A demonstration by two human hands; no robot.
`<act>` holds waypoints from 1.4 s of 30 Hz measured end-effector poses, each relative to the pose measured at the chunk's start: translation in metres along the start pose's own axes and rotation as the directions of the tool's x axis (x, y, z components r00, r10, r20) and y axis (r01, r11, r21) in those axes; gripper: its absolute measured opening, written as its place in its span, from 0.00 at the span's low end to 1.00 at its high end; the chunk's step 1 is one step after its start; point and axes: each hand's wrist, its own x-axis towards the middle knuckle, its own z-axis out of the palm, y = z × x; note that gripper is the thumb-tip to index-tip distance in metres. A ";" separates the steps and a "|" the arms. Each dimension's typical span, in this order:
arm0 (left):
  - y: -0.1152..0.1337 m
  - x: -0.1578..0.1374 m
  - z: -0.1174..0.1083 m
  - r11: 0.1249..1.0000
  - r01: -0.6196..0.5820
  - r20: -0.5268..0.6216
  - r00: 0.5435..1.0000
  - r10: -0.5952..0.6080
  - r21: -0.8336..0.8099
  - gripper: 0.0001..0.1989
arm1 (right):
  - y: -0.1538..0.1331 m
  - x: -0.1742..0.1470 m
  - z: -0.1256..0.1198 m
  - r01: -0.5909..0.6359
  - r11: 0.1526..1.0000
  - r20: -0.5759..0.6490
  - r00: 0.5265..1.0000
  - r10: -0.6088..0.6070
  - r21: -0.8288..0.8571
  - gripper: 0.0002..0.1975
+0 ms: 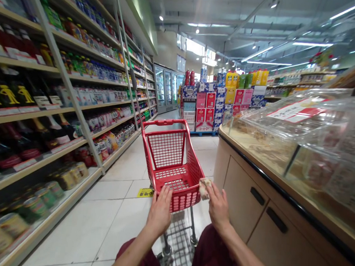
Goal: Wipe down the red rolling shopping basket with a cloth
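A red plastic shopping cart [168,175] stands in front of my knees, its basket bare inside and its handle bar at the far end. My left hand [160,209] holds the near left corner of the basket, fingers reaching up over the rim. In my right hand [219,206] is a pale, crumpled cloth [204,188], pressed against the outside of the near right corner. The thumb of that hand points up. Dark red trousers cover my bent legs below, on either side of the cart's metal frame and wheels.
Drink shelves [98,77] run along the left. A wooden counter [240,195] with clear plastic food boxes [290,109] stands close on the right. Stacked cartons [205,106] topped with bottles are ahead, with glass-door coolers [167,87] behind. A yellow sticker [145,192] marks the tiled floor.
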 end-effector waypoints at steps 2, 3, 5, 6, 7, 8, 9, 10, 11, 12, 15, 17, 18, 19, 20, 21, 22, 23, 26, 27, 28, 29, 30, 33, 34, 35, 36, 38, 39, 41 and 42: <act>-0.001 0.000 -0.001 1.000 -0.001 0.011 1.000 0.001 -0.008 0.33 | -0.002 -0.007 0.009 0.038 0.999 0.055 0.998 -0.039 0.019 0.24; -0.002 0.000 -0.002 1.000 -0.002 0.018 1.000 0.003 -0.012 0.33 | -0.002 -0.012 0.012 0.075 0.997 0.087 0.993 -0.077 0.032 0.24; -0.004 0.001 -0.002 1.000 -0.005 0.027 1.000 0.006 -0.020 0.32 | 0.001 -0.017 0.013 0.129 0.991 0.107 0.985 -0.133 0.045 0.25; -0.004 0.001 -0.002 1.000 -0.006 0.025 1.000 0.007 -0.023 0.32 | 0.004 -0.016 0.009 0.131 0.991 0.092 0.987 -0.134 0.041 0.25; -0.004 0.001 -0.001 1.000 -0.007 0.019 1.000 0.008 -0.023 0.32 | 0.006 -0.012 0.004 0.110 0.993 0.062 0.992 -0.112 0.033 0.25; -0.004 0.001 -0.001 1.000 -0.008 0.009 1.000 0.009 -0.020 0.33 | 0.008 -0.006 -0.001 0.070 0.997 0.022 0.997 -0.070 0.023 0.24; -0.003 0.001 0.000 1.000 -0.008 -0.003 1.000 0.008 -0.017 0.33 | 0.009 0.000 -0.006 0.027 1.000 -0.015 1.000 -0.026 0.016 0.24; -0.002 0.001 0.000 1.000 -0.005 -0.011 1.000 0.005 -0.013 0.33 | 0.008 0.005 -0.008 -0.004 1.000 -0.038 0.999 0.004 0.013 0.24; -0.001 0.001 0.001 1.000 -0.002 -0.015 1.000 0.002 -0.009 0.33 | 0.005 0.008 -0.009 -0.017 1.000 -0.039 0.999 0.017 0.013 0.23; 0.000 0.001 0.001 1.000 -0.001 -0.015 1.000 0.001 -0.008 0.33 | 0.002 0.007 -0.007 -0.012 1.000 -0.020 1.000 0.012 0.014 0.23; 0.000 0.001 0.000 1.000 -0.009 -0.002 1.000 0.009 -0.022 0.32 | -0.010 -0.010 0.003 0.089 0.995 0.136 0.986 -0.096 0.053 0.23; 0.000 0.000 0.000 0.999 -0.016 0.001 1.000 0.016 -0.039 0.32 | -0.010 -0.018 0.002 0.124 0.989 0.188 0.972 -0.138 0.083 0.23; -0.001 0.000 0.000 0.999 -0.016 -0.002 1.000 0.016 -0.046 0.32 | -0.007 -0.017 -0.002 0.114 0.990 0.175 0.976 -0.128 0.086 0.23; -0.001 0.000 0.000 0.999 -0.012 -0.009 1.000 0.011 -0.051 0.32 | -0.003 -0.012 -0.008 0.086 0.993 0.140 0.985 -0.097 0.083 0.23; -0.001 0.000 0.000 0.998 -0.005 -0.019 1.000 0.004 -0.056 0.31 | 0.002 -0.003 -0.015 0.050 0.996 0.088 0.994 -0.057 0.079 0.22; 0.000 0.000 0.001 0.998 0.003 -0.030 1.000 -0.005 -0.061 0.31 | 0.005 0.008 -0.020 0.017 0.997 0.034 0.999 -0.020 0.080 0.22; 0.001 0.000 0.002 0.998 0.013 -0.042 0.999 -0.015 -0.066 0.30 | 0.007 0.019 -0.023 -0.004 0.997 -0.009 1.000 0.005 0.083 0.21; 0.002 0.000 0.003 0.997 0.021 -0.054 0.998 -0.025 -0.071 0.30 | 0.006 0.029 -0.023 -0.004 0.996 -0.030 1.000 0.007 0.089 0.21; 0.008 0.003 0.006 0.996 0.048 -0.072 0.996 -0.054 -0.076 0.29 | -0.017 0.040 -0.010 0.100 0.986 -0.021 0.995 -0.098 0.130 0.20; 0.010 0.004 0.007 0.995 0.057 -0.076 0.995 -0.063 -0.078 0.29 | -0.030 0.039 -0.003 0.141 0.979 -0.005 0.990 -0.142 0.148 0.20; 0.011 0.005 0.007 0.995 0.064 -0.077 0.995 -0.070 -0.080 0.29 | -0.044 0.037 0.003 0.169 0.972 0.013 0.985 -0.173 0.164 0.20; 0.012 0.007 0.007 0.994 0.071 -0.079 0.994 -0.078 -0.084 0.28 | -0.057 0.035 0.008 0.175 0.969 0.034 0.982 -0.183 0.175 0.20; 0.013 0.008 0.007 0.993 0.078 -0.080 0.993 -0.085 -0.089 0.27 | -0.069 0.034 0.012 0.161 0.971 0.061 0.983 -0.174 0.177 0.21; 0.013 0.011 0.006 0.991 0.089 -0.066 0.993 -0.097 -0.103 0.26 | -0.081 0.041 0.013 0.096 0.981 0.143 0.982 -0.121 0.170 0.20; 0.012 0.013 0.006 0.990 0.089 -0.057 0.994 -0.096 -0.109 0.26 | -0.076 0.045 0.012 0.106 0.978 0.151 0.979 -0.134 0.181 0.18; 0.012 0.014 0.006 0.990 0.086 -0.047 0.995 -0.092 -0.114 0.26 | -0.066 0.049 0.010 0.130 0.971 0.149 0.976 -0.161 0.198 0.15; 0.012 0.015 0.006 0.990 0.080 -0.040 0.996 -0.086 -0.120 0.27 | -0.053 0.051 0.008 0.160 0.963 0.139 0.971 -0.193 0.218 0.14; 0.012 0.018 0.007 0.989 0.069 -0.042 0.996 -0.075 -0.130 0.27 | -0.026 0.053 0.006 0.173 0.958 0.100 0.975 -0.200 0.230 0.15; 0.013 0.019 0.007 0.989 0.063 -0.050 0.996 -0.070 -0.133 0.27 | -0.016 0.051 0.005 0.145 0.966 0.076 0.984 -0.164 0.214 0.16; 0.014 0.021 0.009 0.989 0.055 -0.068 0.996 -0.065 -0.134 0.27 | -0.009 0.045 0.006 0.071 0.982 0.044 0.996 -0.080 0.176 0.19; 0.015 0.022 0.010 0.990 0.053 -0.076 0.995 -0.064 -0.131 0.27 | -0.014 0.042 0.008 0.061 0.983 0.037 0.997 -0.069 0.172 0.19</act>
